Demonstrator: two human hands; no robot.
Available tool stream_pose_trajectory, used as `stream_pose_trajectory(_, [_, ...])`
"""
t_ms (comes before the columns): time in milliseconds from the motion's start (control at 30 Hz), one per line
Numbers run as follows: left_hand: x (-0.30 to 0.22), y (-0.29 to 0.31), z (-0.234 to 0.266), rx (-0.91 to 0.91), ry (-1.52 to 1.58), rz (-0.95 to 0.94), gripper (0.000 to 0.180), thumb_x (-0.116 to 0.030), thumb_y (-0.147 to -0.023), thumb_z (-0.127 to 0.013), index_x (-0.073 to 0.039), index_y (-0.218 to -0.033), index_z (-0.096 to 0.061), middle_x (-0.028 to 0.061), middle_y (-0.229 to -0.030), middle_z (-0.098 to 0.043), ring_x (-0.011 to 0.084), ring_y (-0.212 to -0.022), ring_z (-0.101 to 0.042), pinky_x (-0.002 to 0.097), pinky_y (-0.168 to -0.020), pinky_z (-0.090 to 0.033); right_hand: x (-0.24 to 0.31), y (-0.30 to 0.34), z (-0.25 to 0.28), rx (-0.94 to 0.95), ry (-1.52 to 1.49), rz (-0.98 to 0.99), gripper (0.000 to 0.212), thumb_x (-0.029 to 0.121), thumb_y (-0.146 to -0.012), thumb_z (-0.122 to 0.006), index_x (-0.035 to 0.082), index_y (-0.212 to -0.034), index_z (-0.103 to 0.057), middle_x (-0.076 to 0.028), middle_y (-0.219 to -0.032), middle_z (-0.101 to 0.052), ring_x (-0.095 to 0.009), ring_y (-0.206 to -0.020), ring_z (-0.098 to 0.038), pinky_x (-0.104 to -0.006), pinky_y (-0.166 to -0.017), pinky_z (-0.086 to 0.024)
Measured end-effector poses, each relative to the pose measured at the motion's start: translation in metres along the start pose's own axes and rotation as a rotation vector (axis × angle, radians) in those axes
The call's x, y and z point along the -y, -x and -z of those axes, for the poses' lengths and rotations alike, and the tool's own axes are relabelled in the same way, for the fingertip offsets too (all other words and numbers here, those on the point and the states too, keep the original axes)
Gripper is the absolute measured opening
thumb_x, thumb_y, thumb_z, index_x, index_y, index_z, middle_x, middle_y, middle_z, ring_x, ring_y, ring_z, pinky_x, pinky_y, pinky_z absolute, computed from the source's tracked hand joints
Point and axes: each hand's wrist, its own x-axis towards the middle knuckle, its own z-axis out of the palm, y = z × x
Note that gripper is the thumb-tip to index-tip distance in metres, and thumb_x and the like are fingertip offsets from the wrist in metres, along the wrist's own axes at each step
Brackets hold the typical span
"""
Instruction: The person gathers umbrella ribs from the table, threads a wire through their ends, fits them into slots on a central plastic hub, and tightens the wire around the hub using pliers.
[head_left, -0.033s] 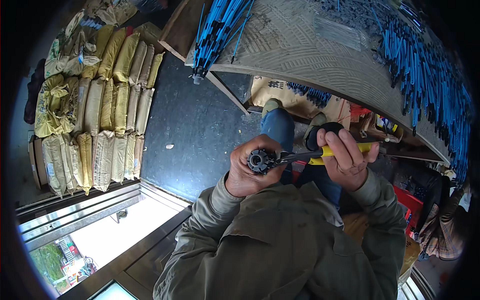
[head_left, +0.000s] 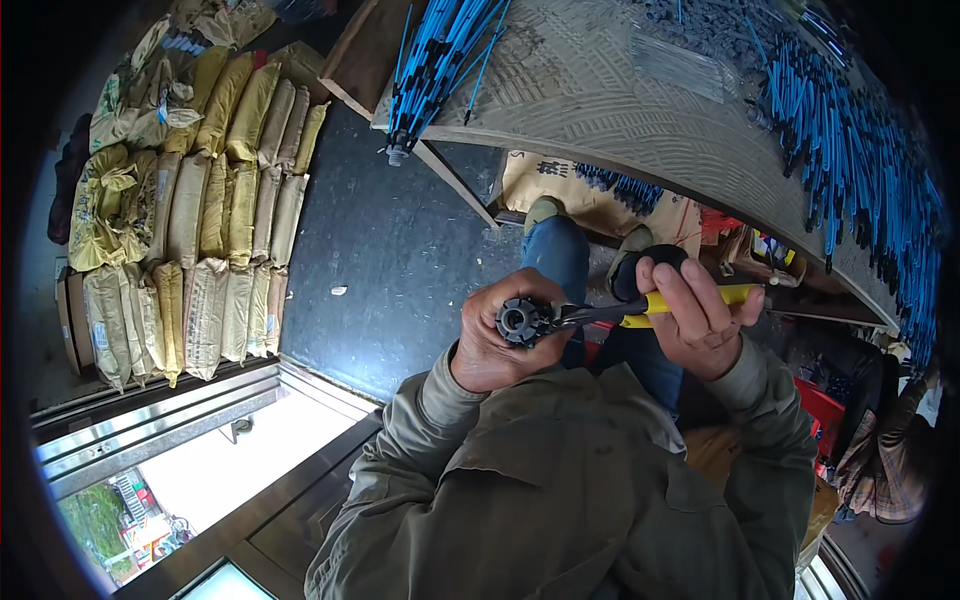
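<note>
Wrapped in my left hand (head_left: 490, 350) is a dark round part (head_left: 517, 321) with a notched rim and a hole at its centre, its end facing up. My right hand (head_left: 700, 325) grips pliers with yellow handles (head_left: 738, 294). The metal jaws of the pliers (head_left: 577, 314) reach left to the edge of the notched part. Whether they bite on something there is too small to make out. A black rounded thing (head_left: 628, 278) shows just beyond my right fingertips, and I cannot tell whether that hand touches it.
Ahead stands a dusty table (head_left: 560, 100). A bundle of blue rods with black fittings (head_left: 425, 75) hangs over its left corner; a large heap of similar blue rods (head_left: 860, 150) lies at its right. Stacked sacks (head_left: 205, 210) fill the left. Another person's sleeve (head_left: 895, 470) shows at far right.
My right hand and the pliers' handles have shifted very slightly to the right. My left hand stays in place around the notched part.
</note>
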Motion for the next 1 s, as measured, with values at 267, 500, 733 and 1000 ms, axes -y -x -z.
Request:
stream_pose_trajectory(267, [0.0,0.003,0.005,0.007,-0.043,0.014,0.018,0.005,-0.064,-0.067,-0.002,-0.078,-0.058,0.0075,-0.074,-0.062,0.0151,-0.065,-0.06,0.0267,-0.059,-0.046,-0.008,-0.019,0.008,-0.022,-0.008,0.122,0.03,0.013,-0.077,-0.066,0.016,-0.105,-0.058,0.007,-0.113,-0.045,-0.009,-0.109,-0.049,-0.0491,-0.107,-0.012])
stream_pose_trajectory(500, [0.003,0.007,0.006,0.011,-0.016,0.015,0.018,0.004,-0.065,-0.065,-0.002,-0.081,-0.058,0.0076,-0.076,-0.062,0.0148,-0.067,-0.06,0.0264,-0.061,-0.047,-0.002,-0.006,0.024,0.121,0.026,0.085,0.021,0.029,-0.084,-0.061,0.02,-0.103,-0.063,0.005,-0.117,-0.045,-0.009,-0.103,-0.052,-0.0497,-0.101,-0.027])
stream_pose_trajectory(733, [-0.014,0.005,0.006,0.124,0.009,0.059,0.033,-0.008,-0.062,-0.079,0.0,-0.088,-0.06,0.0095,-0.079,-0.064,0.0158,-0.071,-0.061,0.027,-0.062,-0.047,-0.057,-0.051,0.064,0.76,-0.821,0.107,0.034,0.032,-0.082,-0.066,0.003,-0.094,-0.053,-0.007,-0.107,-0.055,-0.022,-0.083,-0.06,-0.0322,-0.062,-0.049])
stream_pose_trajectory(1000, [0.005,-0.006,0.019,0.514,0.137,-0.212,0.067,-0.042,-0.052,-0.085,0.003,-0.096,-0.061,0.0117,-0.083,-0.066,0.0233,-0.074,-0.063,0.0343,-0.066,-0.046,-0.059,-0.047,0.064,1.002,-1.128,-0.005,0.055,0.039,-0.084,-0.061,0.0,-0.119,-0.043,-0.013,-0.099,-0.057,-0.022,-0.078,-0.062,-0.031,-0.064,-0.05])
